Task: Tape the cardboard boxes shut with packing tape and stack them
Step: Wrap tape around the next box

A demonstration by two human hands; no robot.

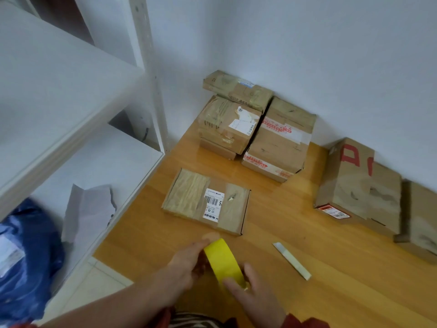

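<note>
At the far left a blue bag [26,256] is seen, blurred, beside a white shelf unit [71,95]; on its lower board a torn grey sheet [89,209] is laid; a wooden floor [319,292] is spread to the right of it. Low in the middle a roll of yellow tape [223,261] is held on edge above the floor; it is grasped by the left hand [189,263], whose fingers are curled round its far side; its near rim is pinched between thumb and forefinger of the right hand [256,295]. Just beyond the roll a flat cardboard box [189,197] is laid on the floor, label upward, flaps closed; further back, against the wall, a stack of boxes [227,124] is piled, touched on its right by a red-printed box [281,143]. A pale cutter blade [292,260] is laid on the floor right of the hands; a large box with red letters [354,185] is set by the wall, and a blurred box [421,223] just beside it at the far right.
</note>
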